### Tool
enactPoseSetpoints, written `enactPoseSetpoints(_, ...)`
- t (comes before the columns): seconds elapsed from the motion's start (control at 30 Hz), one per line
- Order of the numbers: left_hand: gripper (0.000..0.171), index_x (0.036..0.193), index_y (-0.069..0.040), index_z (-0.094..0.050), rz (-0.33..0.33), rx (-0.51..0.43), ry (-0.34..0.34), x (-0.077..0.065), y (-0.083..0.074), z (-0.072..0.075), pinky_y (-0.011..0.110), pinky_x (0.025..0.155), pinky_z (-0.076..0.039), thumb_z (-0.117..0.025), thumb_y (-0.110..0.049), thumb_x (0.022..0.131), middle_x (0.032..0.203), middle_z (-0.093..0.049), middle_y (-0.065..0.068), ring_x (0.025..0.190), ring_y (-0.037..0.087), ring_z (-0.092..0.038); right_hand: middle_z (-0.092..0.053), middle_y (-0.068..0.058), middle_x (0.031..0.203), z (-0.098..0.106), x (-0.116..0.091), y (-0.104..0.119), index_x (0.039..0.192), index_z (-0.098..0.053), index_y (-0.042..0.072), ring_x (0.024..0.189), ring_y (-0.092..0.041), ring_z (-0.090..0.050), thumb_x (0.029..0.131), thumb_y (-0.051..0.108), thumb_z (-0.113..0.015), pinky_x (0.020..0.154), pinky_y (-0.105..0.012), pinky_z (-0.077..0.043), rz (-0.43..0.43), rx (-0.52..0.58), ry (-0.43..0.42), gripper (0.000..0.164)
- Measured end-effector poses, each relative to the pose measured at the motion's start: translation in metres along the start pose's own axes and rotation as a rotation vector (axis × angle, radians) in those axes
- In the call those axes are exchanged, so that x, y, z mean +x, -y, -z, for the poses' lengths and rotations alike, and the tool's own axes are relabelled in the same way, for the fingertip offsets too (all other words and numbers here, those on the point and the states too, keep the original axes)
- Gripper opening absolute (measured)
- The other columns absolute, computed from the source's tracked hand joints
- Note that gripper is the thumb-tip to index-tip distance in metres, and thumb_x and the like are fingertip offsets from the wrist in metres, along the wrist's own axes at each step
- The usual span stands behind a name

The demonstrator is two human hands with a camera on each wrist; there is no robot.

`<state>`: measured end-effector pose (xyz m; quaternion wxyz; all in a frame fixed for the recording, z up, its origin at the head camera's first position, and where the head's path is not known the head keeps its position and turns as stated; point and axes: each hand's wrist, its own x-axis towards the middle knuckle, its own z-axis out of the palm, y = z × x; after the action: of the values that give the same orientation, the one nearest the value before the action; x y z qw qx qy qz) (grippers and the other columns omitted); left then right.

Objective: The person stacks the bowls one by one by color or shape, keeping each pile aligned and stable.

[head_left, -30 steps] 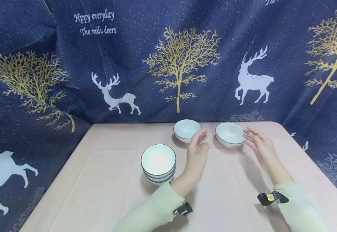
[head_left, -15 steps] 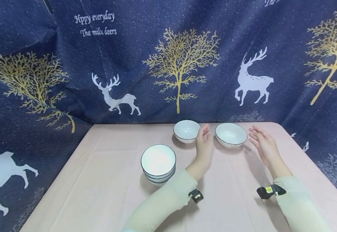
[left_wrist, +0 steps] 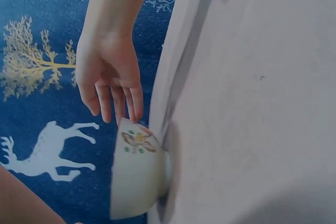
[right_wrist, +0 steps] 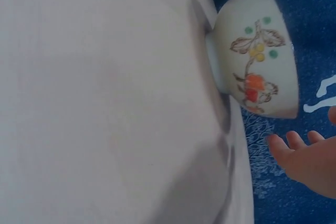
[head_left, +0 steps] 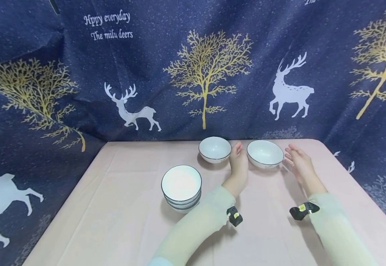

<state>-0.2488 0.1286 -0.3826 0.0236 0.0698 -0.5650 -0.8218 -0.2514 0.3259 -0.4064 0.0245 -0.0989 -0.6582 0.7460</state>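
Observation:
At the back right of the table stands a white bowl (head_left: pixel 265 153) with a dark rim and a painted flower pattern, upright. My left hand (head_left: pixel 239 168) is just left of it, between it and a second white bowl (head_left: pixel 214 149), fingers extended. Whether the left hand touches either bowl cannot be told. Just right of the first bowl, my right hand (head_left: pixel 300 166) is held with loosely bent fingers. In the right wrist view, a small gap separates the right fingertips (right_wrist: pixel 273 141) from the bowl's rim. Neither hand grips anything.
Nearer the front, a stack of several white bowls (head_left: pixel 181 184) stands left of my left forearm. A pale pink cloth covers the table (head_left: pixel 123 207). Behind it hangs a dark blue curtain (head_left: pixel 166 66) printed with deer and trees.
My left hand has moved right, from in front of the left back bowl to between the two back bowls. The right hand has shifted slightly right. The bowls stay put.

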Motion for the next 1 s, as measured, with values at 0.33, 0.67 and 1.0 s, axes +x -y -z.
enactPoseSetpoints(0.33, 0.042, 0.136, -0.004, -0.048, 0.092, -0.015, -0.015, 0.010, 0.015, -0.004, 0.042, 0.115, -0.034, -0.044, -0.003, 0.094, 0.140, -0.046, 0.015, 0.135, 0.032, -0.038, 0.003, -0.016, 0.160, 0.000, 0.009, -0.011, 0.154, 0.003, 0.005, 0.135, -0.021, -0.033, 0.105, 0.023, -0.036, 0.115, -0.023, -0.030, -0.121, 0.031, 0.070, 0.065)
enactPoseSetpoints(0.67, 0.049, 0.142, -0.002, -0.041, 0.181, 0.056, -0.018, 0.022, 0.023, -0.015, 0.045, 0.116, -0.032, -0.043, -0.008, 0.094, 0.143, -0.043, 0.016, 0.137, 0.033, -0.035, -0.012, -0.014, 0.158, -0.002, 0.009, -0.015, 0.154, 0.000, 0.004, 0.119, -0.013, -0.050, 0.104, 0.025, -0.040, 0.106, -0.019, -0.041, -0.123, 0.030, 0.062, 0.067)
enactPoseSetpoints(1.0, 0.045, 0.141, -0.004, -0.044, 0.265, 0.087, -0.033, 0.034, 0.030, -0.023, 0.044, 0.116, -0.032, -0.046, -0.014, 0.097, 0.145, -0.041, 0.016, 0.138, 0.033, -0.033, 0.002, -0.018, 0.160, -0.002, 0.009, -0.013, 0.153, 0.001, 0.003, 0.127, -0.018, -0.040, 0.105, 0.026, -0.035, 0.110, -0.021, -0.037, -0.109, 0.001, 0.082, 0.065)
